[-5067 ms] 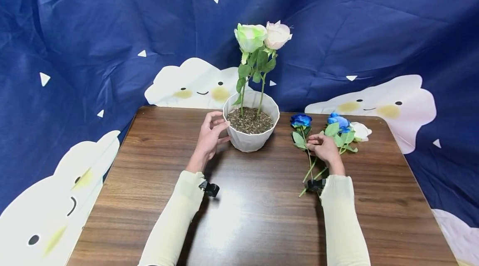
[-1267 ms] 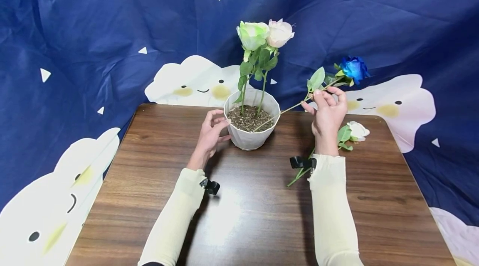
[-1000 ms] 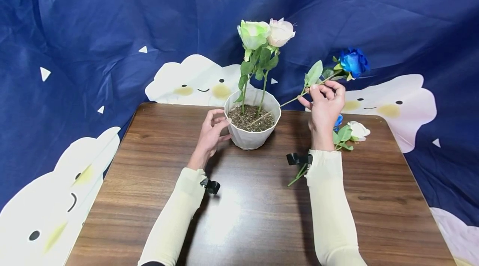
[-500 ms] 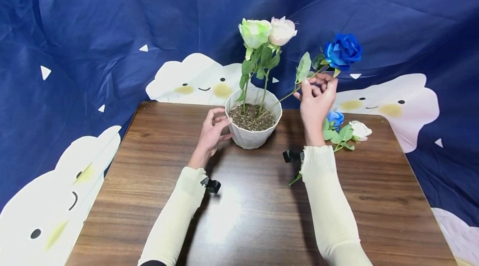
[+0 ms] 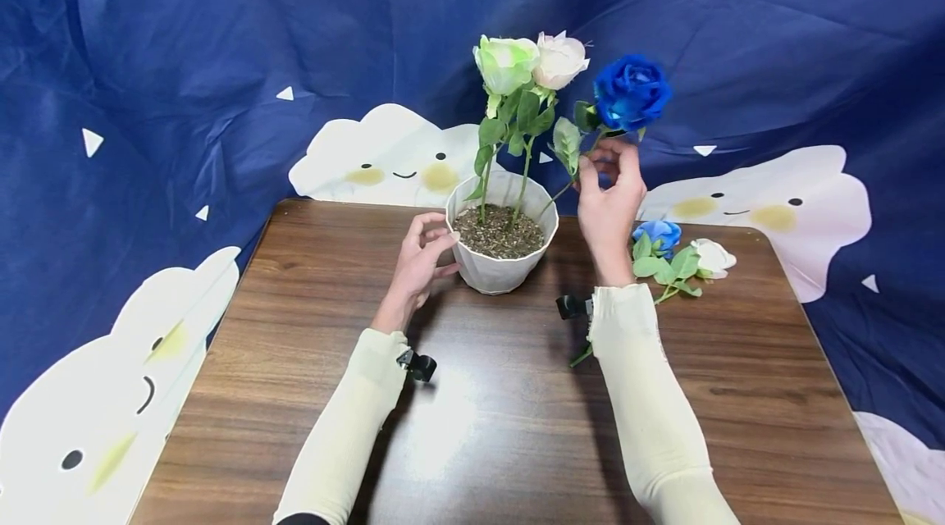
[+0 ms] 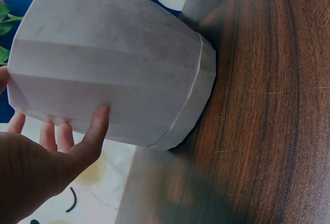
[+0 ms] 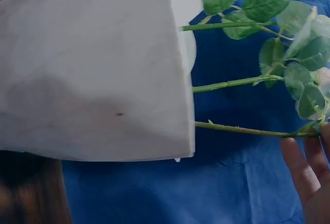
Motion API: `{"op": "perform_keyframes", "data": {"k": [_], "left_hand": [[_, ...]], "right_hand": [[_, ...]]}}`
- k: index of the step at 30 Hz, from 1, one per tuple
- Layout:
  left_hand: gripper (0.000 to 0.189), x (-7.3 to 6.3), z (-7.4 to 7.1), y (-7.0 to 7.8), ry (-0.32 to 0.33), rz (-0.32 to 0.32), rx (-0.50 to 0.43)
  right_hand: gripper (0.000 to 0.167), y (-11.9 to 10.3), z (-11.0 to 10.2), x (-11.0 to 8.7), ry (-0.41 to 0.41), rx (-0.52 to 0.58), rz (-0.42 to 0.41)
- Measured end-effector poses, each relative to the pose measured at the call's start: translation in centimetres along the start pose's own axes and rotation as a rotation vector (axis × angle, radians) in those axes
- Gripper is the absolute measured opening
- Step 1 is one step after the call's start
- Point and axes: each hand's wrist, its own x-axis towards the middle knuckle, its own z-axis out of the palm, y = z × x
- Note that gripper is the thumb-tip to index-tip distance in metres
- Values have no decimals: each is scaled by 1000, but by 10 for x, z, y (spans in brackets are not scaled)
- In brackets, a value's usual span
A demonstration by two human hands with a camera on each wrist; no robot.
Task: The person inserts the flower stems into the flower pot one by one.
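A white faceted flower pot [image 5: 496, 269] of soil holds a green-white rose [image 5: 505, 66] and a pale pink rose [image 5: 559, 61], both upright. My left hand [image 5: 417, 267] rests against the pot's left side, its fingers spread over the wall in the left wrist view. With thumb and fingers, my right hand [image 5: 611, 197] pinches the stem of a blue rose [image 5: 631, 94], just under its leaves. That stem leans to the right and its lower end goes inside the pot; the right wrist view shows the stem [image 7: 242, 129] crossing the rim beside two others.
A lighter blue rose [image 5: 657, 238] and a white rose [image 5: 712, 258] lie on the wooden table [image 5: 472, 410], right of my right forearm. Their stems are partly hidden under it. A blue cloth [image 5: 221, 33] with cloud prints hangs behind the table.
My right hand has picked the dark blue rose off the table, brought its stem end into the pot, and is swinging the bloom left and more upright. My left hand has stayed at the pot.
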Motion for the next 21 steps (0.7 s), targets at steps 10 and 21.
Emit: {"op": "perform_keyframes", "data": {"k": [10,21], "left_hand": [[41,2,0,0,-1,-1,-2],[47,2,-2,-1,-3,-10,-5]], "right_hand": [[22,24,12,-9,-112,-60,-105],[13,28,20,-14,-213,-163,-209]]}}
